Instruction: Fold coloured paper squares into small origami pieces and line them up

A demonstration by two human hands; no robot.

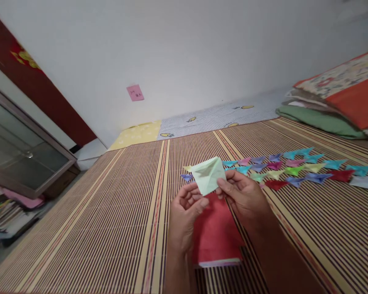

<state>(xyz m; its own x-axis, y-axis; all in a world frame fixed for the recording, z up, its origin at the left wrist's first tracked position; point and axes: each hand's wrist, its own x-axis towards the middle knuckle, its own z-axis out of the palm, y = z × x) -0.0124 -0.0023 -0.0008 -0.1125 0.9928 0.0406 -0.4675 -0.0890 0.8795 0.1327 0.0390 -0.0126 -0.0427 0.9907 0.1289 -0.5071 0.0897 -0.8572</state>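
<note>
A pale green square of folded paper (209,176), creased along its diagonals, is held up in front of me. My right hand (243,194) pinches its right side between thumb and fingers. My left hand (188,208) is by the lower left edge, fingers loosely curled and thumb apart from them; whether its fingertips touch the paper is unclear. Beneath both hands lies a stack of paper sheets with a red sheet (217,232) on top. Beyond the hands, rows of small folded paper pieces in several colours, such as a dark red one (276,184), spread to the right.
A striped mat (125,220) covers the surface. Folded bedding (328,118) is piled at the far right. Patterned cloth (208,120) runs along the wall, where a pink note (135,93) hangs. On the left stand a glass-doored cabinet (21,143) and stacked books (6,210).
</note>
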